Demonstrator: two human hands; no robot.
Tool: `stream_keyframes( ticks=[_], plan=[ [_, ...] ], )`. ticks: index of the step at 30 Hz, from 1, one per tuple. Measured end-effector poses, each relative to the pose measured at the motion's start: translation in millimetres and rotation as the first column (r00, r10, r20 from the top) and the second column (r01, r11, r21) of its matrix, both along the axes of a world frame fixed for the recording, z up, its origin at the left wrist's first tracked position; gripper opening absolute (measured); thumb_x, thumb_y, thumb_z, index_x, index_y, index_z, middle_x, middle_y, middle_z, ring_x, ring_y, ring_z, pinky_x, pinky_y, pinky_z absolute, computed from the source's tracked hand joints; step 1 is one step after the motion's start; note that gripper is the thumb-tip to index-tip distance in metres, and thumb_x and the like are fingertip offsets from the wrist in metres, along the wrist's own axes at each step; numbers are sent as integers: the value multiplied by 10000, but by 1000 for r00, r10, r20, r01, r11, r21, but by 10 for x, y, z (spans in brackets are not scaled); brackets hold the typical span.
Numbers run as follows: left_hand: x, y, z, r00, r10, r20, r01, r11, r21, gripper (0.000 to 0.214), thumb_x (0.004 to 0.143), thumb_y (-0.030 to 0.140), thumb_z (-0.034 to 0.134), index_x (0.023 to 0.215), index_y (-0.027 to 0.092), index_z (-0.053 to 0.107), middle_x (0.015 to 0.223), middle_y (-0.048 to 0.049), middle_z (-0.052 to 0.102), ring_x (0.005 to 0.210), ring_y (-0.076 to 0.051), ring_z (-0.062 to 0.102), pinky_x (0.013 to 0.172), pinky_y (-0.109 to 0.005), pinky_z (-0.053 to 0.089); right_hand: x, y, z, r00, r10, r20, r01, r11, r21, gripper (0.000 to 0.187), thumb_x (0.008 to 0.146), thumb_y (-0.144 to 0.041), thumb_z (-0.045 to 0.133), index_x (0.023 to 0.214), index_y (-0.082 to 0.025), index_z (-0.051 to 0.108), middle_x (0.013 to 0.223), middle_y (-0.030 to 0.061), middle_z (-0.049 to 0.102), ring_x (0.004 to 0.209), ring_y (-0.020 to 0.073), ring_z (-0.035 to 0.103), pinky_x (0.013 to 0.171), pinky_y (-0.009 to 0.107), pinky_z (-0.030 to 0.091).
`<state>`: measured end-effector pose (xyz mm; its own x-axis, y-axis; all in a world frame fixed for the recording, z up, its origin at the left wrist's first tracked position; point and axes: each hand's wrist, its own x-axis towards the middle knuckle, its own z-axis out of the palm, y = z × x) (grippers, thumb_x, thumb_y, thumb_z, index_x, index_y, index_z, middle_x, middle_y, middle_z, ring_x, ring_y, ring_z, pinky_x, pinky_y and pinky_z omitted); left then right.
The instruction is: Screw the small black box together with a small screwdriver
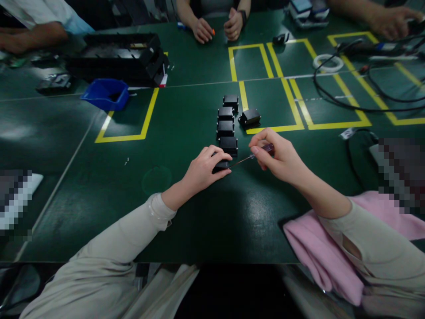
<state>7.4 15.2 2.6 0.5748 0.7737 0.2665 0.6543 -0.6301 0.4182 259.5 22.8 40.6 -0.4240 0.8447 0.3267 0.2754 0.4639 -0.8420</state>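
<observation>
My left hand is closed around a small black box on the green table, fingers over its top and thumb along its near side. In my right hand is a screwdriver with a dark reddish handle. Its thin shaft slants down to the left, and the tip meets the right side of the held box. Just beyond, several similar black boxes stand in a row leading away from me. Another black box sits askew to the right of the row.
A blue scoop-shaped bin and stacked black trays are at the far left. Small screws lie left of my hands. Pink cloth hangs over the near right edge. Black cables and a white ring lie right. Co-workers' hands rest opposite.
</observation>
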Motion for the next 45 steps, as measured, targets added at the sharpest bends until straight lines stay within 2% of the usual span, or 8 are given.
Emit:
stream_keyframes(
  ticks=[4, 11, 16, 22, 27, 33, 39, 45],
  plan=[
    [-1, -2, 3, 1000, 0, -7, 0, 1000, 3, 283, 931, 270, 718, 1195, 224, 624, 1192, -84, 605, 1098, -261, 588, 927, -420, 526, 2, 2, -1, 1000, 10, 13, -10, 1000, -19, 146, 1022, -331, 574, 930, -227, 528, 570, -86, 519, 408, 74, 481, 445, 223, 345],
    [-3, 6, -12, 1000, -4, 3, 4, 1000, 13, 298, 922, 264, 734, 1197, 210, 632, 1190, -90, 613, 1103, -265, 591, 937, -425, 530, 6, 1, -20, 1000, 7, -3, -7, 1000, 10, 30, 1004, -220, 560, 1003, -216, 531, 642, -78, 538, 446, 69, 511, 476, 216, 374],
    [-4, 5, -7, 1000, 0, 1, 0, 1000, 13, 304, 917, 257, 740, 1199, 211, 637, 1188, -89, 615, 1093, -262, 595, 928, -417, 533, 5, 1, -5, 1000, 18, 9, -17, 1000, -16, 120, 1018, -268, 564, 918, -210, 531, 569, -87, 510, 400, 60, 468, 440, 214, 326],
    [0, 1, -4, 1000, -4, 8, 4, 1000, 13, 289, 925, 257, 730, 1192, 214, 630, 1185, -85, 616, 1093, -259, 594, 928, -417, 529, 4, -1, -1, 1000, 23, -18, -23, 1000, 9, 26, 1012, -226, 544, 1001, -211, 525, 623, -80, 525, 427, 65, 505, 456, 207, 362],
    [-5, 2, -11, 1000, -6, 14, 6, 1000, 9, 286, 931, 264, 722, 1196, 216, 628, 1186, -86, 613, 1094, -259, 589, 937, -425, 525, 0, -2, -1, 1000, 16, 4, -16, 1000, 0, 139, 1026, -301, 558, 924, -210, 536, 565, -86, 509, 400, 62, 481, 437, 208, 335],
    [-8, 3, -15, 1000, -3, 11, 3, 1000, 5, 290, 927, 263, 726, 1197, 217, 630, 1192, -86, 612, 1092, -260, 590, 930, -422, 528, 1, -1, -14, 1000, 13, -21, -13, 1000, 5, 61, 1026, -264, 542, 997, -213, 524, 610, -82, 529, 422, 67, 501, 454, 207, 363],
    [-2, 2, -5, 1000, -2, 5, 2, 1000, 7, 298, 922, 263, 734, 1198, 213, 632, 1188, -86, 613, 1095, -260, 592, 931, -419, 532, 2, 1, -6, 1000, 10, 12, -10, 1000, -16, 144, 1027, -301, 561, 919, -209, 537, 556, -88, 516, 398, 63, 478, 440, 211, 332],
    [-2, 5, -6, 1000, -6, 8, 6, 1000, 10, 291, 923, 266, 732, 1192, 213, 635, 1185, -87, 613, 1099, -262, 594, 942, -425, 530, 3, 9, -14, 1000, 21, -9, -21, 1000, 14, 42, 1004, -231, 558, 981, -212, 529, 605, -86, 520, 429, 68, 503, 460, 209, 357]
  ],
)
